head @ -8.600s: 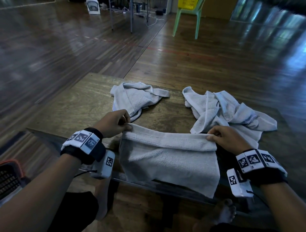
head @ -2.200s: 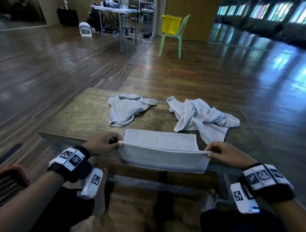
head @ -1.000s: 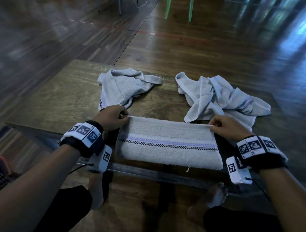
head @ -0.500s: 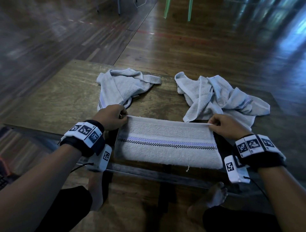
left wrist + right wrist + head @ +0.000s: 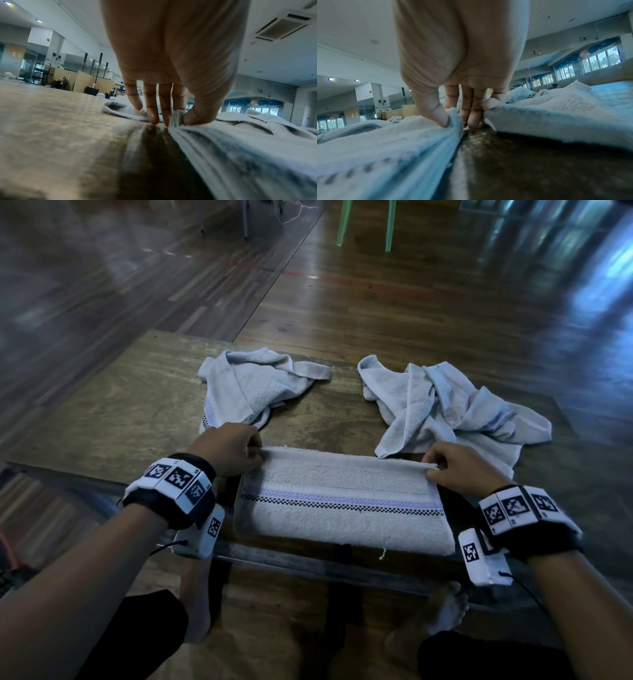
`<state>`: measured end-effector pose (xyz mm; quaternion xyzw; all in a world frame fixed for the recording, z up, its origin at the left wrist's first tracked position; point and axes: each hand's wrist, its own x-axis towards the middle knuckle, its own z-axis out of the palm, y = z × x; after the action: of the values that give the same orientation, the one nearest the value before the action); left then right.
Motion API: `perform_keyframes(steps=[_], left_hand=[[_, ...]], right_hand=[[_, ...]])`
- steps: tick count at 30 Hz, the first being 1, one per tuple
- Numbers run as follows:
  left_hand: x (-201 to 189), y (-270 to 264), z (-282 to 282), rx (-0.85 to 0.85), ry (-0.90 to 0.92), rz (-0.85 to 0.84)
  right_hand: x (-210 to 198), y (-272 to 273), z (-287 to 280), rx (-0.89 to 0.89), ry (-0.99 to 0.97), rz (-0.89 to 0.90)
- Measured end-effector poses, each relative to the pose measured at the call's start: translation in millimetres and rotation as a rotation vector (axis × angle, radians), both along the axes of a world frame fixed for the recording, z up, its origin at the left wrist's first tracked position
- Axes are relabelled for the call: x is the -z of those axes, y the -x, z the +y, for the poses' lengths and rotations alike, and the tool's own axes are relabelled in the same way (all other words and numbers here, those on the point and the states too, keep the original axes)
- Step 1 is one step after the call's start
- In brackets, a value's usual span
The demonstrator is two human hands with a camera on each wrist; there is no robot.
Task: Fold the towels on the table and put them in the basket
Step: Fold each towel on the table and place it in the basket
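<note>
A folded white towel (image 5: 342, 505) with a checked and lilac stripe lies along the near edge of the wooden table (image 5: 113, 405). My left hand (image 5: 230, 453) pinches its far left corner (image 5: 177, 117) between thumb and fingers. My right hand (image 5: 452, 470) pinches the far right corner (image 5: 453, 117) the same way. Two crumpled white towels lie farther back: one at centre left (image 5: 253, 385), one at right (image 5: 445, 409). The right one (image 5: 547, 108) touches my right hand's little finger. No basket shows clearly.
The table's metal front rail (image 5: 308, 563) runs just under the folded towel, with my bare feet (image 5: 431, 618) on the wooden floor below. A green chair (image 5: 366, 224) stands far back. A dark object with an orange rim (image 5: 7, 559) sits at the left edge.
Over the last seconds the towel was folded lengthwise and laid flat on the table, striped side up. In the last half second both hands stay pinching its far corners, almost still.
</note>
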<state>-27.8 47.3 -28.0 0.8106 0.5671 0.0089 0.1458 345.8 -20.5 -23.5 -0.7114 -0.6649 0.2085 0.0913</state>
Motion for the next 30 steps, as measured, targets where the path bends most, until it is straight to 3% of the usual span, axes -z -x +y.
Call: perform_keyframes(steps=[4, 10, 12, 16, 19, 21, 23, 26, 28, 30], left_hand=[[-13.6, 3.1, -5.7, -0.002, 0.019, -0.114], [-39.6, 16.0, -25.3, 0.021, -0.134, -0.310], [-48.6, 20.8, -31.5, 0.007, -0.304, -0.393], [-72.7, 20.3, -40.1, 0.028, -0.921, -0.463], [-77.7, 18.0, -45.4, 0.023, -1.130, -0.446], [-66.6, 20.9, -46.4, 0.064, -1.000, -0.357], [-45.5, 25.7, -44.5, 0.144, -0.704, -0.184], [-14.1, 29.6, -44.8, 0.204, -0.239, 0.130], [-5.6, 33.2, -46.1, 0.198, -0.138, 0.174], [-6.8, 36.4, -47.7, 0.168, -0.154, 0.124]], right_hand=[[-14.2, 2.5, -4.5, 0.021, 0.005, 0.088], [-44.0, 2.7, -21.1, -0.016, -0.054, 0.066], [-52.0, 4.9, -26.9, -0.007, -0.292, 0.083], [-59.3, 4.9, -32.8, -0.036, -0.968, -0.008], [-58.2, 1.4, -36.9, -0.048, -1.075, -0.078], [-49.5, -2.6, -39.6, -0.138, -0.967, -0.099], [-35.1, -7.0, -42.4, -0.247, -0.765, -0.117], [-17.4, -10.9, -47.1, -0.274, -0.177, -0.207], [-9.8, -12.0, -51.8, -0.239, 0.086, -0.210], [-8.0, -12.6, -56.4, -0.191, 0.043, -0.071]])
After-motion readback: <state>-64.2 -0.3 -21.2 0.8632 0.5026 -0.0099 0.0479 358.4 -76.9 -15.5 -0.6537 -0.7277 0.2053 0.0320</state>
